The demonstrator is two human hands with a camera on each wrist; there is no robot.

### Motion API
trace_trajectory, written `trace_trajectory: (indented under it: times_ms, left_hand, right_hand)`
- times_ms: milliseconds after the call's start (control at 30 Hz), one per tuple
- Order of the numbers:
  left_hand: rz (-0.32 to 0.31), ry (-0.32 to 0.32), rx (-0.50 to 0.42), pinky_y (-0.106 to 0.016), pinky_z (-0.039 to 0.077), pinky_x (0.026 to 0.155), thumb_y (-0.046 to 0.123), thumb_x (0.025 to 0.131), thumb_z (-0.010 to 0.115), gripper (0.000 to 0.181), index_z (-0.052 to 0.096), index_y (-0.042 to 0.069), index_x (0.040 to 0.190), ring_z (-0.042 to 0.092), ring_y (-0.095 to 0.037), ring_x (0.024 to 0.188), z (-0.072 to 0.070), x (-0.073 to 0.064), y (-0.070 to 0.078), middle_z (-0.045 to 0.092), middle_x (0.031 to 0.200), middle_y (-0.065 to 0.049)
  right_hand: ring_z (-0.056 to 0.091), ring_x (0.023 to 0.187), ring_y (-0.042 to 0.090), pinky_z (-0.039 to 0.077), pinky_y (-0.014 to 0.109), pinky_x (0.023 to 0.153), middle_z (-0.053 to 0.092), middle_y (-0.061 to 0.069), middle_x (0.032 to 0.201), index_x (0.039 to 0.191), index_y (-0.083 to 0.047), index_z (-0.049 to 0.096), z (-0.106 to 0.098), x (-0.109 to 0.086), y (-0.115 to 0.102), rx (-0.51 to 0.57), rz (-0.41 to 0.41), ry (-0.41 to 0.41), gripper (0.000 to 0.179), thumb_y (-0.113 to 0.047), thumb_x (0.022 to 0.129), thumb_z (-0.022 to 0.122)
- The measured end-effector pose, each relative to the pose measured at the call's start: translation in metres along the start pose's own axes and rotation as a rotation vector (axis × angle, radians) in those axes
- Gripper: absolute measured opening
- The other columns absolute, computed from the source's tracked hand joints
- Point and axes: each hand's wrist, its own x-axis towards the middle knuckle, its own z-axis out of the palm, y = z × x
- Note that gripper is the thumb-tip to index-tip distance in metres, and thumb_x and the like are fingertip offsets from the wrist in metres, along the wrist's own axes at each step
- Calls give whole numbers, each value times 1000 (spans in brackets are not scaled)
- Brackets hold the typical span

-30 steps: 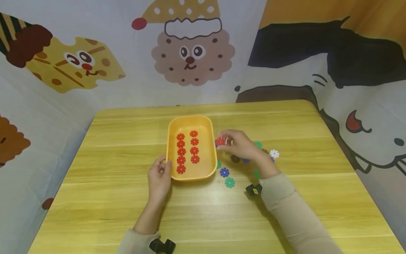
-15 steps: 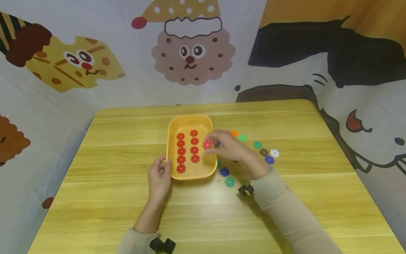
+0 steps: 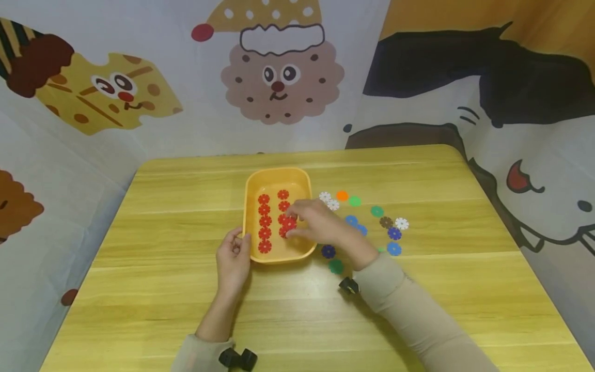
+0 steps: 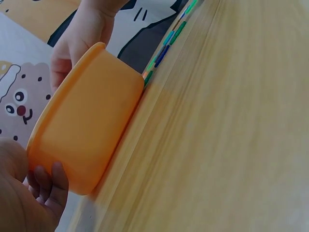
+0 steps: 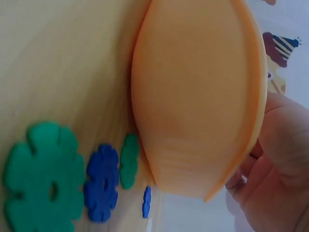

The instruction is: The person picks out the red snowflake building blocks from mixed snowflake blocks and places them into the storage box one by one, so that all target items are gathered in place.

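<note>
A yellow-orange plastic tray [image 3: 297, 250] stands on the table, with red snowflake discs [image 3: 265, 221] lying in two columns inside it. My left hand [image 3: 234, 258] grips the tray's left wall near its front corner. In the left wrist view, the fingers [image 4: 59, 186] of that hand lie against the tray's outer side. My right hand [image 3: 321, 222] reaches over the tray's right rim and pinches a red snowflake disc [image 3: 289, 223] above the right column. That disc partly covers the ones beneath it. In the right wrist view the tray wall [image 5: 198, 96] hides the pinched disc.
Right of the tray, loose discs lie on the wooden table [image 3: 153, 232]: white [image 3: 325, 196], orange [image 3: 342, 196], blue [image 3: 394, 249], brown [image 3: 386, 222] and green [image 3: 336, 266], among others. A printed cartoon cloth [image 3: 186, 139] hangs behind the table.
My right hand has carried the red snowflake disc leftward, from beside the tray over its rim to the right column. The left hand and the tray stay in place.
</note>
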Motion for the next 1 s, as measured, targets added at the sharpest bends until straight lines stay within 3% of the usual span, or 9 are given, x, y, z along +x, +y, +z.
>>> trace_trajectory:
  times_ms: [167, 367, 567, 700, 900, 1000]
  left_hand:
    - [-2, -2, -2, -19, 43, 49, 17, 103, 60, 32, 59, 1, 131, 50, -14, 62, 0, -1, 0, 58, 82, -13]
    - [-6, -7, 0, -19, 44, 49, 18, 103, 60, 34, 59, 2, 132, 51, -14, 63, 0, -1, 0, 59, 84, -15]
    - [-14, -21, 0, -19, 45, 50, 20, 103, 60, 34, 59, 2, 132, 51, -13, 63, 0, 0, 0, 59, 86, -16]
    - [-21, -28, -4, -19, 46, 50, 20, 103, 60, 33, 59, 2, 131, 52, -13, 64, 1, 0, 1, 59, 87, -16]
    - [-14, -28, 16, -21, 48, 51, 24, 102, 62, 35, 59, 5, 131, 54, -16, 64, -1, -1, -1, 60, 86, -15]
    - [47, -4, 96, -23, 50, 54, 31, 101, 65, 39, 60, 6, 131, 56, -20, 67, -8, -1, -1, 61, 85, -12]
  right_hand:
    - [63, 92, 14, 49, 34, 88, 70, -3, 102, 109, -12, 72, 8, 4, -8, -69, -46, -55, 33, -33, 85, 83]
    - [59, 92, 9, 41, 34, 88, 68, -10, 100, 106, -19, 72, 13, 6, -14, -136, -11, -184, 32, -38, 82, 84]
    - [59, 98, 12, 41, 37, 91, 69, -6, 104, 108, -17, 74, 12, 5, -11, -115, -13, -198, 37, -40, 81, 84]
    - [60, 100, 15, 45, 37, 94, 69, -1, 106, 112, -12, 72, 12, 3, -5, -6, -20, -108, 35, -35, 87, 80]
    - [61, 103, 21, 51, 40, 95, 69, 8, 110, 120, -4, 68, 8, -12, 6, 147, -29, 156, 37, -27, 93, 75]
    - [61, 108, 25, 50, 43, 98, 67, 9, 116, 125, -3, 65, 2, -26, 12, 159, 13, 260, 41, -28, 93, 75]
